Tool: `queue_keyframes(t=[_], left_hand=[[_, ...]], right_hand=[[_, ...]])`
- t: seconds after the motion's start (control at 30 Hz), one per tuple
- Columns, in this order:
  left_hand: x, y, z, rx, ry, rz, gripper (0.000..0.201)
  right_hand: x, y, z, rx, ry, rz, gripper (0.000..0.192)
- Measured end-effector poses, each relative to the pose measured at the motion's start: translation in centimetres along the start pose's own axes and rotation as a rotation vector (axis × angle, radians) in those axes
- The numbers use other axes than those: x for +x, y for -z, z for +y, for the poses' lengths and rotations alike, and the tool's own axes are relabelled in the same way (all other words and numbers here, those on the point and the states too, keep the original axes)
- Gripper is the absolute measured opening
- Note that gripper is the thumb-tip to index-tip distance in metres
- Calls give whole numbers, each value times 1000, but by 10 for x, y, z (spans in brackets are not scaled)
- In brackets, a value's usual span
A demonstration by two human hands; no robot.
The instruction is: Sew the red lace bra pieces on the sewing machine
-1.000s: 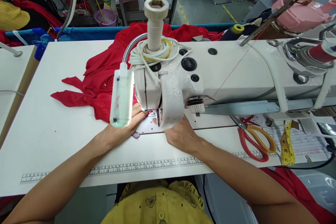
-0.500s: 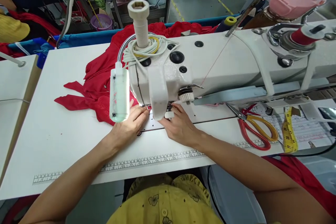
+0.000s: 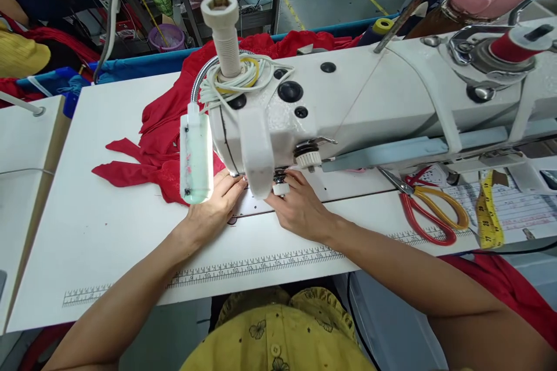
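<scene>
A white sewing machine (image 3: pixel 369 98) stands over the table, its head hiding much of the needle area. My left hand (image 3: pixel 213 203) lies on the machine bed left of the needle, fingers stretched forward at the edge of a red garment (image 3: pixel 165 122). A small lamp (image 3: pixel 195 156) covers part of that hand. To the right of the needle, my right hand (image 3: pixel 300 206) is curled, thumb and fingers close together beside the white knob (image 3: pixel 281 188). Its fingertips are partly hidden by the machine, and what they pinch cannot be made out. The garment lies bunched behind and left of the head.
Scissors (image 3: pixel 429 208) with red and yellow handles lie right of my right forearm, beside a yellow tape measure (image 3: pixel 488 214) and written paper (image 3: pixel 517 203). A printed ruler (image 3: pixel 256 264) runs along the table's front edge. A red thread spool (image 3: pixel 516 43) sits on the machine.
The view has shifted slightly. Both hands stay by the needle almost unmoved, and the small red bit seen between them before is now barely visible.
</scene>
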State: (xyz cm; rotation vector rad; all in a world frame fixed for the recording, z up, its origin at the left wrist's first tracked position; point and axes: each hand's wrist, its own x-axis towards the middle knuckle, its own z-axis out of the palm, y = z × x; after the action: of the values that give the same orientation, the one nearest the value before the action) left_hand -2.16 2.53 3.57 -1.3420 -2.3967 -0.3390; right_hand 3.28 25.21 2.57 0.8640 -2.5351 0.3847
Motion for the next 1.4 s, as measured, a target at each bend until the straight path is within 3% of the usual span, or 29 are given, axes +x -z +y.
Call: queue_keyframes(t=[0.2,0.33,0.5,0.63,0.87,1.0,1.23,1.4], left_hand=[[-1,-1,-6,-33,8,-27,27],[0,1,-9,-89,28,-73,25],[5,2,-12,-131,34,-9,23],[5,0,-15,-164,35,11,26],[-4,-4,-18,-203,31,25,28],[-2,-1,-15,-247,49,69,26],[3,0,-16,-438,246,57,16],[-12,27,-13,-477,360,98,12]], right_hand=[[-1,0,0,-7,9,37,26],[1,2,0,29,-11,142,16],[9,7,11,116,-99,268,14],[14,7,18,122,-128,327,24],[8,3,15,122,-191,232,27],[6,-2,12,131,-152,231,20],[8,-10,15,140,-122,204,20],[4,-2,3,273,-181,138,25]])
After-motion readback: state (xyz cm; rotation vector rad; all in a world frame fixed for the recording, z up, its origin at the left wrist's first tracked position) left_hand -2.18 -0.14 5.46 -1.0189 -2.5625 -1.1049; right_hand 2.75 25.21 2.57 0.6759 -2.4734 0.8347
